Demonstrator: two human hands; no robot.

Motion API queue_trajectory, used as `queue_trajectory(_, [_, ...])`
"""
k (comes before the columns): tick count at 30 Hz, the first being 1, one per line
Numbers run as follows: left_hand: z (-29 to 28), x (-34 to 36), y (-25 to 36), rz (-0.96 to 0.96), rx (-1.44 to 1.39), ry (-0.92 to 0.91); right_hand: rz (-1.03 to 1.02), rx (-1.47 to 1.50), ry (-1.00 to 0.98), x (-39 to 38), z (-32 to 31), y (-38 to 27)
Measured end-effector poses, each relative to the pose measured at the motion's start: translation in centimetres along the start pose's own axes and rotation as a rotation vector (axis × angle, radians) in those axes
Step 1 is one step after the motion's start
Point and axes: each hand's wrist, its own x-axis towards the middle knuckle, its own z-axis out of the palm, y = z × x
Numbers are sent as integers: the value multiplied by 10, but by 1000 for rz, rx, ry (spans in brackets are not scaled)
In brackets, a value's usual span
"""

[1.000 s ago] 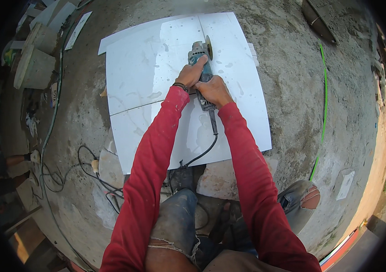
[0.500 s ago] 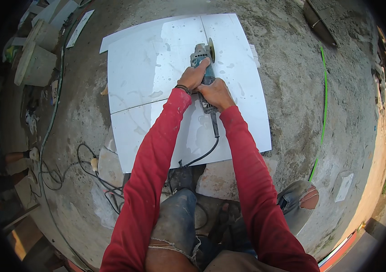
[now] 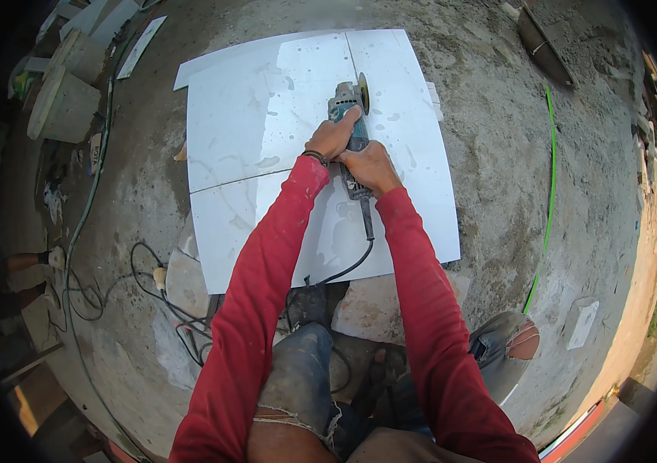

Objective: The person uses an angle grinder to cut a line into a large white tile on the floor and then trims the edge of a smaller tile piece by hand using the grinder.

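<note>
Both my hands are wrapped round a teal and grey angle grinder. My left hand grips it near the gear head, with the thumb along the body. Lower down, my right hand holds the rear of the body. The thin cutting disc stands on edge at the right of the head; I cannot tell whether it touches the sheet. Beneath lies a large white tile with wet patches, a dark line crossing it from the left and another at its far edge. A black power cord curves back toward my knees.
Pale stone slabs lie under the tile's near edge. Tangled black cables and a long hose run along the left. Buckets stand at far left, near another person's gloved hand. A green strip lies at right.
The tile, grinder and hands sit slightly lower in the picture, as does most of the surroundings. My grip on the grinder looks the same.
</note>
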Motion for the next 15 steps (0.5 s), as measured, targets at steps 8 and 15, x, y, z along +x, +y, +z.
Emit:
queue_trajectory(8, [-2,-8,3,-33,22,-22,16,-1,-17,-4,-1,0])
queue_trajectory(15, [0,-17,4,-19,76,-19,1,-12,27,-8,2,4])
